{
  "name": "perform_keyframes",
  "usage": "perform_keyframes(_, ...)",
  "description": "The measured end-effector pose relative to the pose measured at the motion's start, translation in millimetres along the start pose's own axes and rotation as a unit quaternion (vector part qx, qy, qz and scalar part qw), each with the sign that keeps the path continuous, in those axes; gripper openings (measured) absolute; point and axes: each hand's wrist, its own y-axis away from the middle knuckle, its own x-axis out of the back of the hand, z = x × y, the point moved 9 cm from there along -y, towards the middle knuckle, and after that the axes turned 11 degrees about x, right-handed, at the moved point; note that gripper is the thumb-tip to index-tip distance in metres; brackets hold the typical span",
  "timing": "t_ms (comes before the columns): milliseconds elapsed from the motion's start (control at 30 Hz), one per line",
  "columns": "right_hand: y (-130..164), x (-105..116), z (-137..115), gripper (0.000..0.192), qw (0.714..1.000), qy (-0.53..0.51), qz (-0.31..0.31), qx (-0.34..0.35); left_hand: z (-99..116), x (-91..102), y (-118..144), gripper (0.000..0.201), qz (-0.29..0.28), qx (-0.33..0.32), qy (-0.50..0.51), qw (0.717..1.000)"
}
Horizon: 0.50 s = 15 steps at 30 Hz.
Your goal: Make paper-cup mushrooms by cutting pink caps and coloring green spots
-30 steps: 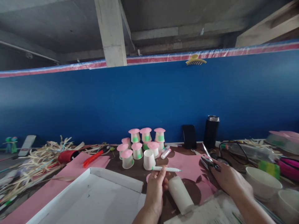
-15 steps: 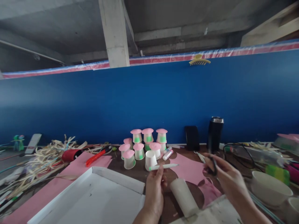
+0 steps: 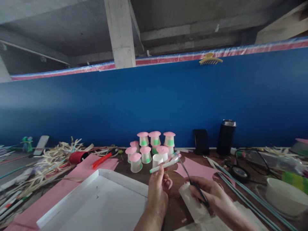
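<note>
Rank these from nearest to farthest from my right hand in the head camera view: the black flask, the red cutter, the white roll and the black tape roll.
From the right hand:
1. White roll, directly under the hand, touching it.
2. Black tape roll, on the table to the right.
3. Black flask, at the back by the blue wall.
4. Red cutter, far across on the left.

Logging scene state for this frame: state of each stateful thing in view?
left hand: closed on the marker
marker: held off the table, slanted
right hand: closed on the scissors, resting on the paper roll
scissors: held, blades pointing up and away; open or shut unclear
paper roll: lying on its side
pink-topped cups: upside down, clustered
white tray: flat, open side up
black flask: upright, lid on
</note>
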Motion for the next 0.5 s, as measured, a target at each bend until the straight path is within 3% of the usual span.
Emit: perform_keyframes(500,-3.0,-2.5,-6.7,0.032,1.000,0.019,-0.014,0.010,-3.6,-1.3,1.4,0.032,-0.010,0.010,-0.010,1.000)
